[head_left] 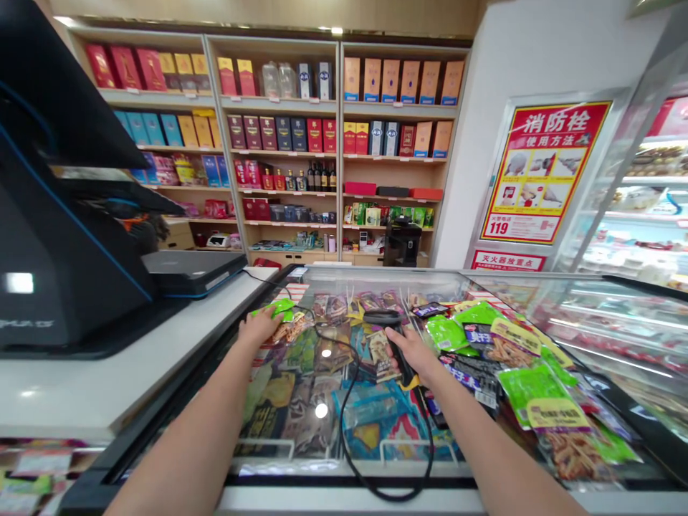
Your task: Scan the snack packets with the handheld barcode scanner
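I have the two hands well apart over a glass-topped cabinet [290, 500]. On the right, my right hand [416, 355] is wrapped around the handle of a black scanner [400, 354], above the middle of the glass; its cable [398, 497] loops toward the near edge. On the left, my left hand [258, 327] touches a green-topped snack packet [284, 309] on the glass; I can't tell whether the fingers pinch it. Similar packets [544, 395] pile up at right, some dark purple labels reading 干子. Far right, I read 消防栓 使用方法 and 119 on a red poster [545, 172], with 灭火器放置点 on the sign [508, 260] below. Far shelves hold boxes [268, 133] marked 郎.
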Demonstrator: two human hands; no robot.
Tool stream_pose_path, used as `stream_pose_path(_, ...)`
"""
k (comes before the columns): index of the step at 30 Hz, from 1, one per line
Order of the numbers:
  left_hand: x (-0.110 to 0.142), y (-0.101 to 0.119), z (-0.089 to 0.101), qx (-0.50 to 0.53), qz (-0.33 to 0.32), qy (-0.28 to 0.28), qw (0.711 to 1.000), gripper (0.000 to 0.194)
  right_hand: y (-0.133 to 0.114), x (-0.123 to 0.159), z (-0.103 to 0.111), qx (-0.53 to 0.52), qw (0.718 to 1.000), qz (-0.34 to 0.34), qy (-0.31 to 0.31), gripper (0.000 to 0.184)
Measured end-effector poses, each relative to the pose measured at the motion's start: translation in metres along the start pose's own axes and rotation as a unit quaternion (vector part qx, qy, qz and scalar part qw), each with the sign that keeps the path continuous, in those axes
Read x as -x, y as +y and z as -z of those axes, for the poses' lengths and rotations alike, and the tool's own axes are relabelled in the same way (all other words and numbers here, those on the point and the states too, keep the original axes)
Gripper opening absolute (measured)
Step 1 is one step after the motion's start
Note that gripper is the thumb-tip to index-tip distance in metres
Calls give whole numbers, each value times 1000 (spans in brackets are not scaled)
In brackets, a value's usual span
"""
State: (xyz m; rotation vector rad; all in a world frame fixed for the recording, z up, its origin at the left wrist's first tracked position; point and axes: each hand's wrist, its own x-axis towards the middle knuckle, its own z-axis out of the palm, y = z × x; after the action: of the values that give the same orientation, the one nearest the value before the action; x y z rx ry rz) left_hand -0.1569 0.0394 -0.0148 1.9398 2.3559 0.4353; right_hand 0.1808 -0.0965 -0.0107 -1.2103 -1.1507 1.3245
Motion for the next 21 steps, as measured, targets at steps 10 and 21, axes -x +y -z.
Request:
stream_pose_path(10,39,45,5,-7,-150,-76,986,29,-2,6,4,6,1000,8,6,37)
stream_pose_path(21,5,18,-11,209,-43,-55,975,29,-3,11,-3,20,1000,6,-8,40)
